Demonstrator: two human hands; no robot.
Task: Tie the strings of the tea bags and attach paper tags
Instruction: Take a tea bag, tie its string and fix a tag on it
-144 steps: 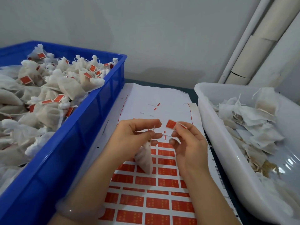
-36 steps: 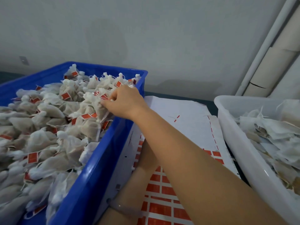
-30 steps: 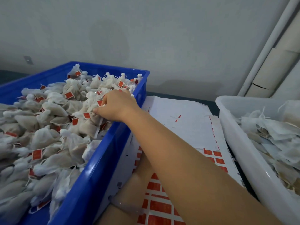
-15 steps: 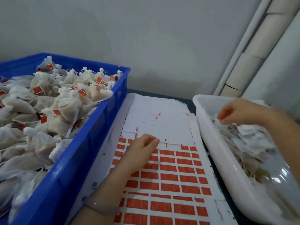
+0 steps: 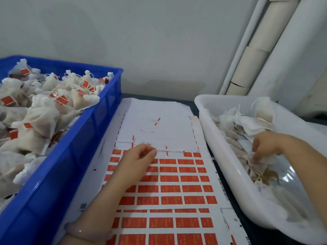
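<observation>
left hand [image 5: 139, 160] loosely curled on tag sheet [image 5: 177, 189], maybe steadying it | right hand [image 5: 263, 145] in white tub [image 5: 200, 103], fingers on tea bags [image 5: 251, 124], likely fetching one; pinch unclear

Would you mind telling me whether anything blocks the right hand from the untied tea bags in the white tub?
Nothing visible does: the right hand is down among the tea bags inside the white tub, touching them.
</observation>
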